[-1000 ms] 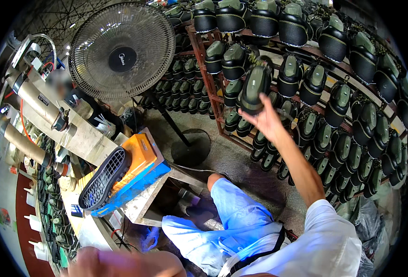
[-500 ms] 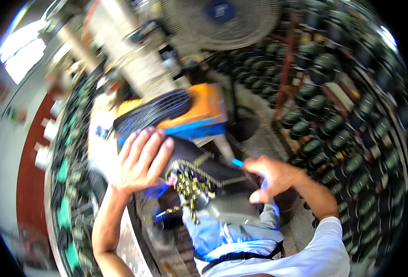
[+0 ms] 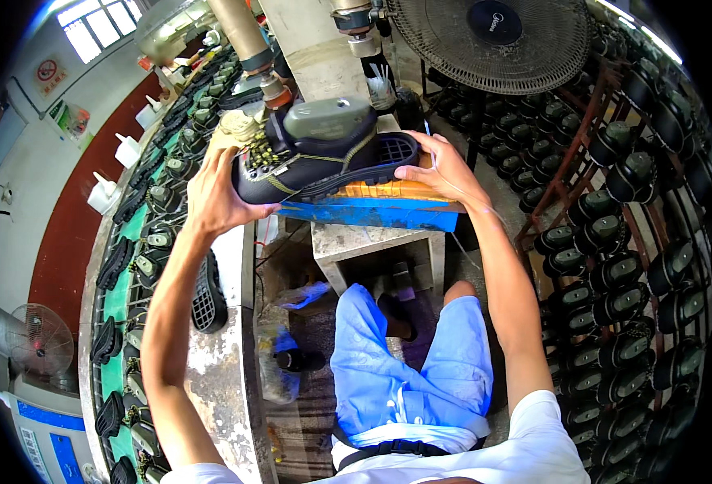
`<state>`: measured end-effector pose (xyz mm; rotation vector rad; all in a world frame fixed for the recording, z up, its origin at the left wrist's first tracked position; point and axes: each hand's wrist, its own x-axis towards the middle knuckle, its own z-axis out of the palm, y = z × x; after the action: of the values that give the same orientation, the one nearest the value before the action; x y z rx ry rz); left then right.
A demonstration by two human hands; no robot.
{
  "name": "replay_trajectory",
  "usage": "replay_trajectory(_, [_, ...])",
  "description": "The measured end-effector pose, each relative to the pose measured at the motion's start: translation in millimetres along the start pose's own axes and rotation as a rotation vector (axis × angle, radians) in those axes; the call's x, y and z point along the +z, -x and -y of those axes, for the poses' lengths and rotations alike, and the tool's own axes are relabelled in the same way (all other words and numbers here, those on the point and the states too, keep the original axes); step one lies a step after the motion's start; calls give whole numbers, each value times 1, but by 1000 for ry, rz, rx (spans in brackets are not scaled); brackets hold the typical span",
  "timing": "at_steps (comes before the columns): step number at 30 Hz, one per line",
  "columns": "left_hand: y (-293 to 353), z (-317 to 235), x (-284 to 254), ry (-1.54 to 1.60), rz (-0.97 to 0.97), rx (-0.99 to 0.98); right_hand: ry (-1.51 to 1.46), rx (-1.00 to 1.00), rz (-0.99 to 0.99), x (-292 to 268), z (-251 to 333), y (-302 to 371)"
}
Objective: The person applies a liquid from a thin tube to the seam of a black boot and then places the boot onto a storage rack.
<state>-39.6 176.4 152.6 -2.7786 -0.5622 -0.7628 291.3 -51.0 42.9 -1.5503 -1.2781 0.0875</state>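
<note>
The black shoe upper (image 3: 320, 165), toe to the left, was held between the two hands over an orange block (image 3: 396, 190) and a blue base (image 3: 372, 215) on the small tabletop (image 3: 380, 239). The left hand (image 3: 215, 189) curled around the toe, thumb along its lower edge, while the right hand (image 3: 441, 165) pinched the heel end of a black sole (image 3: 395, 152). The sole's open grid jutted past the upper's heel, so pressing the pieces together at that offset could well leave them crooked. A slack grip on either side might let them slide apart, and the laces (image 3: 263, 153), close to the left fingers, looked liable to snag. A thin bluish stick (image 3: 427, 127) rose by the right fingers; whether they gripped it could not be told. The left hand hid part of the toe, and whether the sole touched the block was unclear. The fan's (image 3: 491, 56) top was cut off, and the outermost racked shoes (image 3: 618, 302) faded into the dark rim.
</note>
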Motion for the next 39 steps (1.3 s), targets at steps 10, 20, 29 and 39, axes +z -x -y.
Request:
replay_trajectory(10, [-74,4,61,176,163,169,-282,165,104,-2,-1,-8])
replay_trajectory(20, [-75,32,49,499,390,21,-208,214,154,-10,-7,-15])
replay_trajectory(29, [-46,63,76,1241,417,-28,-196,215,165,-3,-2,-20])
replay_trajectory(39, [-72,52,46,126,465,203,-159,238,187,-6,-2,-22])
